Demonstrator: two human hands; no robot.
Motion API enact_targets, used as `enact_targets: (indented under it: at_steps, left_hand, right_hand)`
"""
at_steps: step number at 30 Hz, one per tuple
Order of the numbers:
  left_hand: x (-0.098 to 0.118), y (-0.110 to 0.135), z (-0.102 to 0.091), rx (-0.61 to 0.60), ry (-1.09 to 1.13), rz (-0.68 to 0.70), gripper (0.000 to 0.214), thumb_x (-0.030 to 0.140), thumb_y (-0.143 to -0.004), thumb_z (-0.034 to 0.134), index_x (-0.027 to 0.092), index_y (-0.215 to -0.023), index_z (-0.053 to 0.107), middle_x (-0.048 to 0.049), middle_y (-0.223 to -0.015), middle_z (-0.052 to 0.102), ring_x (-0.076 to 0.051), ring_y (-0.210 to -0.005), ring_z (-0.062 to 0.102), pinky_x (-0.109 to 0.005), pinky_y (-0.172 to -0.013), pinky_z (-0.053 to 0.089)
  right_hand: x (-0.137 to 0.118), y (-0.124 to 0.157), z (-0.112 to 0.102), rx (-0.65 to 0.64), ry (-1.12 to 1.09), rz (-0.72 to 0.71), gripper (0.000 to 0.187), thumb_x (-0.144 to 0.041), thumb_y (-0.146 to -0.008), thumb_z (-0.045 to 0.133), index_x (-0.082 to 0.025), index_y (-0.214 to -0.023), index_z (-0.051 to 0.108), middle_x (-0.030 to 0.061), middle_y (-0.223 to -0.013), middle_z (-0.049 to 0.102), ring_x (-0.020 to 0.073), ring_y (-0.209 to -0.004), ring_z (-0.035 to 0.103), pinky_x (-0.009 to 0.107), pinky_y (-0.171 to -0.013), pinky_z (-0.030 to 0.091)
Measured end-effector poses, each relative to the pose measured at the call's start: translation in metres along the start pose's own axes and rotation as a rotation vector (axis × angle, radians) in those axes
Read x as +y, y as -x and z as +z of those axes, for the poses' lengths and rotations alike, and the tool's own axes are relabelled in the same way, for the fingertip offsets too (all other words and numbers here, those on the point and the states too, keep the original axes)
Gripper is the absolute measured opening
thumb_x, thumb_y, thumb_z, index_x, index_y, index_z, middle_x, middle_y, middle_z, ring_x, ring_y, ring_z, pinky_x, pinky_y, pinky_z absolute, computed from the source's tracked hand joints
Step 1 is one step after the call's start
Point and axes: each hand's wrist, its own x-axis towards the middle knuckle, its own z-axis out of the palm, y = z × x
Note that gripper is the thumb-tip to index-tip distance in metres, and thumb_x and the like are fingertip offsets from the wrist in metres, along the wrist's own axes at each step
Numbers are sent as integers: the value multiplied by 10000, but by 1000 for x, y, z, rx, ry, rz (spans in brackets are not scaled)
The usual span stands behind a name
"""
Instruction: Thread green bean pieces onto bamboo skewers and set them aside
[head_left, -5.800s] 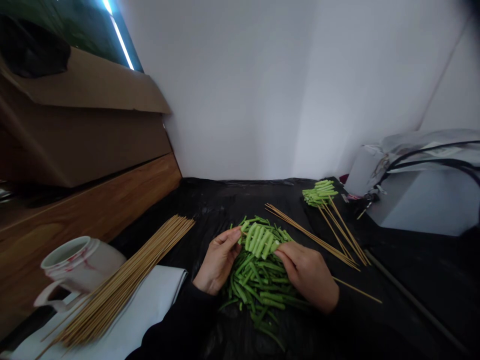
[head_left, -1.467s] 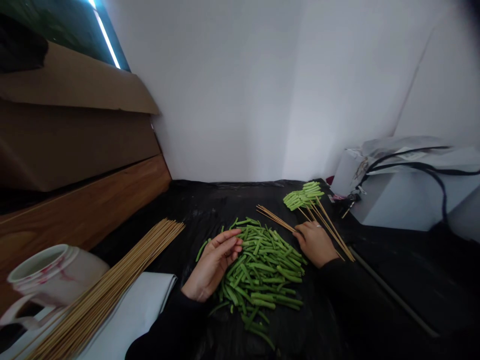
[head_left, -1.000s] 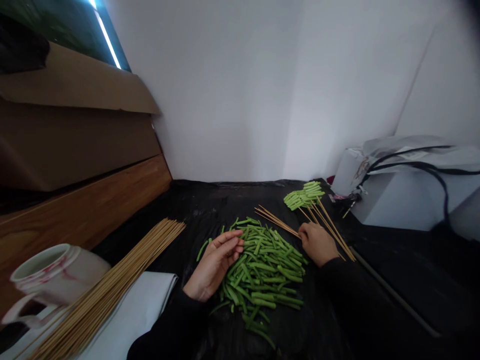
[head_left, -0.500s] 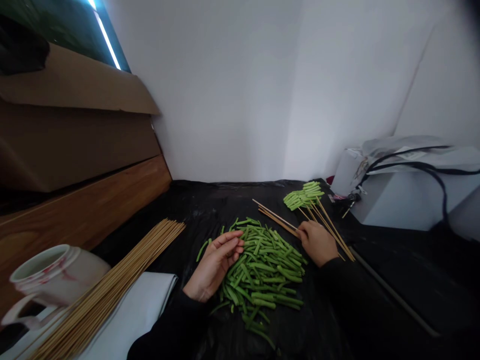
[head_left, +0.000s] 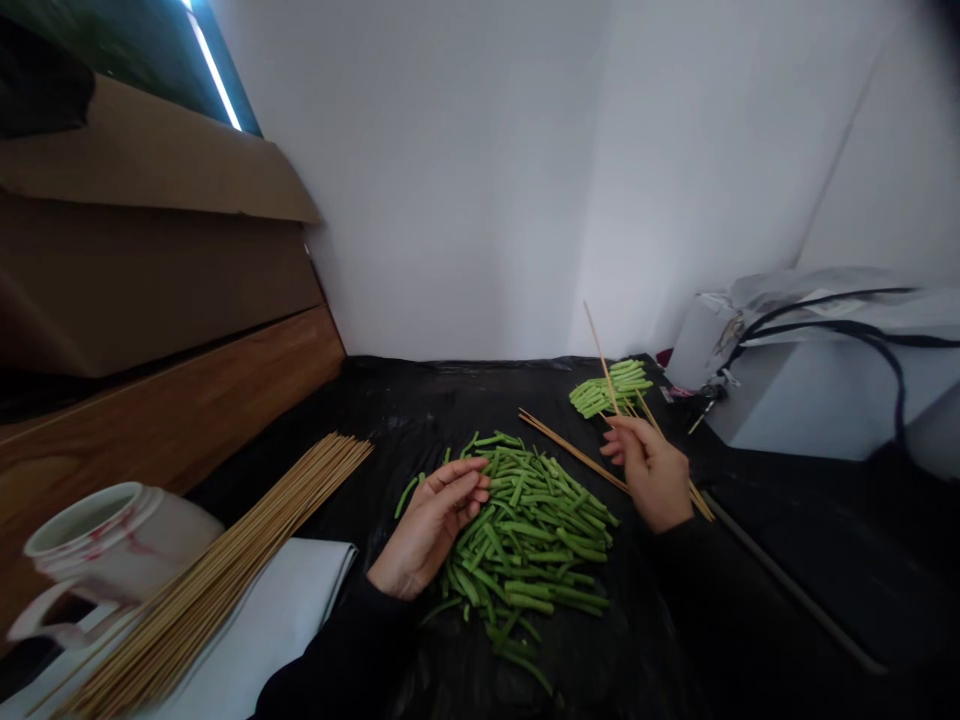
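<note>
My right hand [head_left: 654,470] pinches a thin bamboo skewer [head_left: 600,352], raised and tilted up toward the wall. Below it, a few loose skewers [head_left: 570,446] lie on the black plastic sheet [head_left: 442,395]. My left hand [head_left: 435,520] is over the left side of a pile of cut green beans [head_left: 532,530], thumb and fingers drawn together. Whatever its fingertips may hold is hidden or blends with the beans. Behind my right hand lie rows of beans threaded on skewers [head_left: 611,388], their bare ends partly covered by that hand.
At left, a thick bundle of skewers [head_left: 247,555] rests across a folded white sheet [head_left: 277,610] beside a ceramic mug [head_left: 142,545]. A cardboard box [head_left: 157,250] stands on a wooden ledge [head_left: 187,390]. White boxes with black cables [head_left: 847,328] stand at right.
My right hand has lifted one skewer off the sheet and tipped it upright, shifting slightly right. Other skewers stayed on the sheet. My left hand has hardly moved.
</note>
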Motion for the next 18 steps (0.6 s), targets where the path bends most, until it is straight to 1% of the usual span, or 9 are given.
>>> enact_targets:
  at_steps: [3, 5, 7, 9, 11, 12, 14, 16, 18]
  left_hand:
    - [-1, 0, 0, -13, -26, 7, 281, 227, -722, 780, 135, -983, 730, -47, -838, 695, -90, -723, 603, -183, -675, 456]
    - [-1, 1, 1, -15, -41, 6, 284, 235, -721, 781, 137, -983, 731, -49, -840, 697, -95, -729, 605, -189, -685, 457]
    - [0, 1, 1, -14, -48, 6, 287, 244, -714, 787, 139, -976, 734, -48, -837, 698, -96, -728, 604, -192, -686, 456]
    - [0, 2, 2, -14, -49, 6, 288, 249, -709, 791, 142, -970, 736, -47, -834, 699, -96, -726, 603, -195, -688, 454]
    - [0, 1, 2, -14, -49, 7, 283, 248, -708, 791, 142, -966, 738, -46, -831, 701, -97, -726, 605, -198, -691, 451]
    - [0, 1, 2, -13, -47, 6, 281, 245, -708, 791, 142, -964, 738, -47, -831, 703, -97, -725, 606, -200, -692, 450]
    - [-1, 1, 2, -9, -41, 5, 275, 234, -706, 792, 140, -959, 740, -50, -828, 707, -99, -720, 608, -204, -694, 447]
    - [-2, 1, 1, -7, -35, 6, 272, 225, -703, 793, 140, -956, 741, -57, -830, 710, -103, -718, 611, -209, -694, 445]
    - [-2, 0, 1, -7, -35, 8, 271, 224, -702, 793, 139, -954, 742, -59, -828, 710, -105, -716, 611, -212, -691, 445]
  right_hand:
    - [-6, 0, 0, -44, -75, 1, 331, -380, -946, 386, -201, -1133, 592, 73, -999, 692, 165, -808, 674, 310, -710, 544]
    - [-12, 1, -1, -52, 5, -84, 308, -338, -939, 406, -205, -1157, 580, 80, -1045, 687, 179, -893, 661, 333, -801, 525]
    - [-19, 2, -3, -32, 190, -207, 273, -305, -932, 431, -200, -1109, 610, 90, -1010, 682, 205, -948, 625, 362, -866, 484]
    - [-24, 4, -6, 19, 433, -307, 243, -285, -933, 448, -202, -1028, 655, 105, -969, 669, 241, -986, 582, 408, -903, 439]
    - [-29, 6, -8, 76, 637, -377, 233, -245, -932, 454, -208, -979, 679, 124, -1053, 645, 274, -1077, 530, 456, -949, 389]
    - [-31, 7, -8, 78, 701, -418, 233, -212, -927, 454, -211, -974, 682, 126, -1125, 626, 283, -1133, 499, 470, -977, 364]
    - [-34, 8, -7, -6, 755, -535, 254, -153, -918, 440, -214, -991, 676, 115, -1177, 608, 270, -1182, 466, 469, -1022, 332]
    - [-36, 9, -4, -132, 758, -662, 280, -128, -919, 425, -213, -1036, 665, 104, -1093, 631, 243, -1131, 485, 447, -1031, 333]
    - [-36, 11, 1, -195, 747, -745, 282, -135, -926, 427, -204, -1078, 654, 97, -1009, 637, 235, -1062, 499, 428, -1009, 349]
